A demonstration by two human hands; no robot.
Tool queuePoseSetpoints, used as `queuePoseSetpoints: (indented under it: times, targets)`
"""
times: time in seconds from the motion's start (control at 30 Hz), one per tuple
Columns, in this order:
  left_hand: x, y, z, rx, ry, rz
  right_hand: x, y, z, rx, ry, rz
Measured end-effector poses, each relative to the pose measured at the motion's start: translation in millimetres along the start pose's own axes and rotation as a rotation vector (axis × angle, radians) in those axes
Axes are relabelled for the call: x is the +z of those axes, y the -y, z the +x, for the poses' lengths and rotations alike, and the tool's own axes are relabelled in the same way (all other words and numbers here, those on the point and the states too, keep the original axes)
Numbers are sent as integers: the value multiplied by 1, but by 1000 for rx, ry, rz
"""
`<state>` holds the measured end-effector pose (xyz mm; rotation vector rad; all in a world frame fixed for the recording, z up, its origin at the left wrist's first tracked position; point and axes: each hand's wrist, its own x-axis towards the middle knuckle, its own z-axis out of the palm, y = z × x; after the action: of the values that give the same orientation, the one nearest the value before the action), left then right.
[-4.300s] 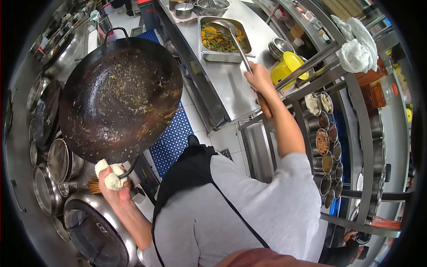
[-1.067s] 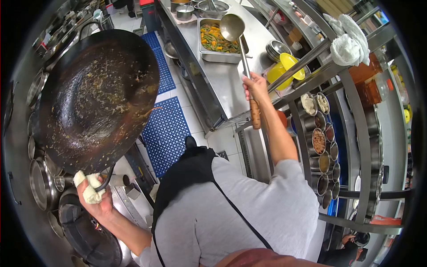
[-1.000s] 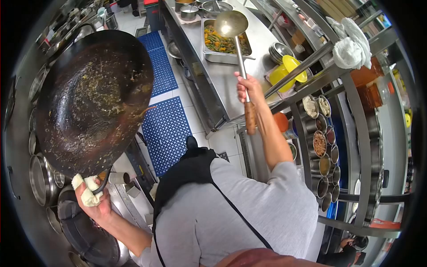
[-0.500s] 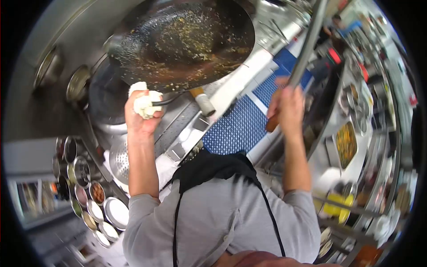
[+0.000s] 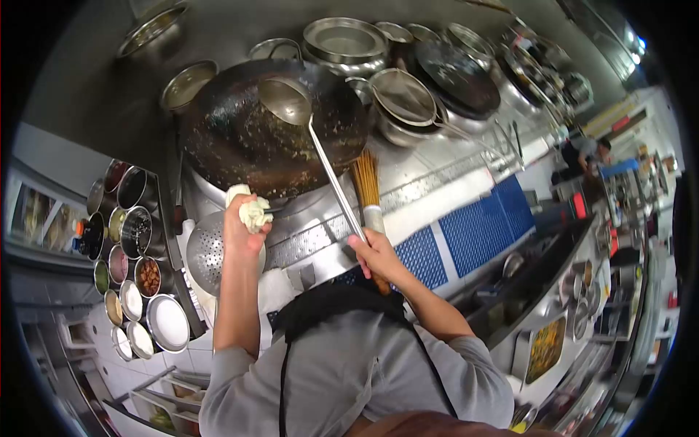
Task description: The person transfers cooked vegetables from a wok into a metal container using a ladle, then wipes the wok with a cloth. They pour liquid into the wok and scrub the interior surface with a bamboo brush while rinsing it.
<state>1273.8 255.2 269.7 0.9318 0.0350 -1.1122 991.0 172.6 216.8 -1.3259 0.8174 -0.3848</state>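
Observation:
My left hand [image 5: 242, 226] is closed round a bunched white cloth [image 5: 254, 214] on the handle at the near rim of a large dark wok [image 5: 233, 146]. Bits of food cling to the wok's inner surface. My right hand [image 5: 376, 255] grips the wooden-ended handle of a long metal ladle [image 5: 285, 100], whose bowl is over the far part of the wok. Just right of the ladle's handle, a bamboo brush [image 5: 366, 178] lies on the steel stove top, its lower end close to my right hand.
A perforated strainer [image 5: 206, 251] is left of my left forearm. Seasoning containers [image 5: 169, 322] stand farther left. Behind the wok are metal bowls and a mesh sieve [image 5: 404, 96]. A food tray [image 5: 545, 349] is at right; another person [image 5: 588, 154] is in the distance.
The wok has come down onto the stove, and my left hand still holds its handle through the cloth. The ladle has swung from the right to over the wok. The view has turned.

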Motion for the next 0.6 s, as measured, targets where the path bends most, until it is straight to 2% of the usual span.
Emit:
queuePoseSetpoints:
  times: [0.1,0.17,0.4,0.5,0.6]
  targets:
    - [-9,7,12,26,-68,-62,-24,41,29,-43,103,-95]
    - [-12,18,18,64,-85,-104,-44,81,62,-56,101,-142]
    - [0,57,75,146,-148,-156,-84,249,232,-291,148,-450]
    - [0,70,84,165,-208,-148,-82,275,334,-427,94,-793]
    - [4,71,78,180,-252,-152,-61,281,405,-515,-56,-1130]
